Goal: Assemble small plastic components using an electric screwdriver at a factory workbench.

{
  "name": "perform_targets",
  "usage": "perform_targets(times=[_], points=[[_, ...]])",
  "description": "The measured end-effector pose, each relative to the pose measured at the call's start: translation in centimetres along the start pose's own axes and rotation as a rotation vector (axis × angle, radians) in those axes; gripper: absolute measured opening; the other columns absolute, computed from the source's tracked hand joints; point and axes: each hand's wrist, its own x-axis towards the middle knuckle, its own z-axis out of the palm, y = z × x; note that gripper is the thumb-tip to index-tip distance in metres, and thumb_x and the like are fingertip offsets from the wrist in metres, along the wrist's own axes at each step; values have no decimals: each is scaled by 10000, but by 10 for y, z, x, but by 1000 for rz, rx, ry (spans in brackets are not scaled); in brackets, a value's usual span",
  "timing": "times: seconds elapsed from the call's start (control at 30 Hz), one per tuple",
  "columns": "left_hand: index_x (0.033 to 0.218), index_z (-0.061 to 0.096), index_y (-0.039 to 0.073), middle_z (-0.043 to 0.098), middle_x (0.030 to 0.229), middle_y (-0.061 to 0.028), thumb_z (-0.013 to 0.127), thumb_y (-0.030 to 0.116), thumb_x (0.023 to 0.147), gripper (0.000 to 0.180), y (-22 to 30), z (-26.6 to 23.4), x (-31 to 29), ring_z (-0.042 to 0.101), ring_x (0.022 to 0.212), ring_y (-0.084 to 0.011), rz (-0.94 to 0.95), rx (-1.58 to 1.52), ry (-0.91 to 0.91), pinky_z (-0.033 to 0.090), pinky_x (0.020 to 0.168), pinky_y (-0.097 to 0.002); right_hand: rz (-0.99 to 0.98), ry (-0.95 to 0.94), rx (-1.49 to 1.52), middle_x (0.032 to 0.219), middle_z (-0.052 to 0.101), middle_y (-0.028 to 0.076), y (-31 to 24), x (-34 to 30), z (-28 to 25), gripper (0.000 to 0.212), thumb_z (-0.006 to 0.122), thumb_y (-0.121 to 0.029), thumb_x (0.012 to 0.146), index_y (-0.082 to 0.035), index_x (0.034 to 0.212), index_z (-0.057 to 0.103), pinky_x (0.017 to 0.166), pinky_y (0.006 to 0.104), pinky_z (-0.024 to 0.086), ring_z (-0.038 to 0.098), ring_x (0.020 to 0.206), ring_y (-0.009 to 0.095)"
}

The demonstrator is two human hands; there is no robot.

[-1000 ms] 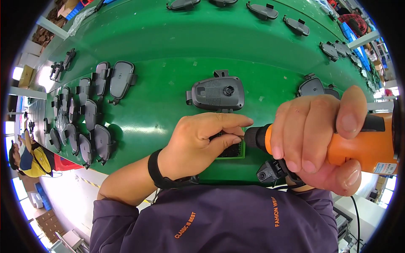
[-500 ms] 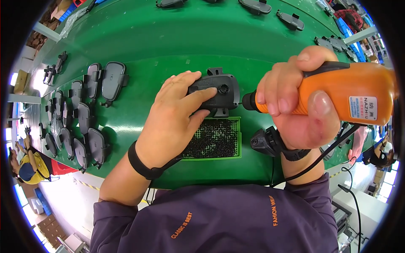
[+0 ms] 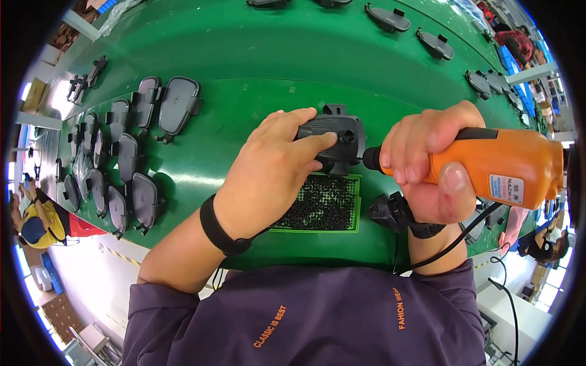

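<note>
My left hand (image 3: 274, 165) grips a dark grey plastic holder part (image 3: 339, 137) on the green table (image 3: 256, 55), with the thumb across its top. My right hand (image 3: 427, 168) is wrapped around an orange electric screwdriver (image 3: 506, 174). The screwdriver's black tip touches the right side of the holder part. A green tray of small black screws (image 3: 326, 204) lies just below the part, partly under my left hand. A black wristband sits on my left wrist.
Several dark grey holder parts (image 3: 131, 152) lie in rows at the left of the table. More such parts (image 3: 433, 43) lie along the far edge. A black piece (image 3: 390, 210) rests under my right wrist. A black cable (image 3: 455, 244) hangs from the screwdriver.
My left hand left the screw tray and took hold of the holder part. My right hand brought the screwdriver's tip up to the part's right side.
</note>
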Motion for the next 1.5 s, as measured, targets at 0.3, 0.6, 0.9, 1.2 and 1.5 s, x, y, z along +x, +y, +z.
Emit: perform_targets(times=[0.3, 0.6, 0.9, 1.2, 1.5], points=[[1193, 720, 98, 591, 1322, -186, 747, -14, 776, 432, -4, 0, 1, 602, 1134, -369, 9, -1, 16, 527, 928, -424, 0, 20, -16, 673, 529, 33, -1, 4, 7, 320, 649, -320, 905, -66, 1004, 483, 592, 311, 493, 507, 564, 150], [1190, 722, 103, 595, 1315, -180, 762, -3, 766, 439, -5, 1, 1, 601, 1141, -360, 25, 19, 24, 532, 926, -423, 14, 51, 21, 657, 523, 27, 2, 2, 2, 338, 673, -325, 892, -66, 997, 483, 581, 312, 491, 514, 563, 153], [1181, 712, 95, 597, 1285, -201, 757, 14, 772, 420, -1, 1, 0, 589, 1147, -394, 35, 17, 16, 497, 984, -447, -43, 28, -29, 685, 545, 46, 4, -6, 9, 335, 673, -287, 897, -44, 1044, 495, 616, 342, 515, 557, 602, 172], [1096, 697, 47, 637, 1154, -161, 739, 72, 788, 311, 25, -22, -8, 618, 1058, -349, 204, 66, -60, 499, 929, -417, -110, 93, -119, 757, 556, 45, -56, 2, -9, 467, 627, -281, 935, -13, 1281, 463, 673, 358, 504, 548, 666, 163], [900, 690, 56, 575, 843, -95, 689, 89, 803, 103, 20, 21, -33, 592, 818, -290, 302, 72, -389, 485, 767, -412, -80, 15, -149, 725, 541, 23, -56, -2, 1, 461, 613, -294, 949, -26, 1287, 451, 648, 330, 484, 526, 624, 155]])
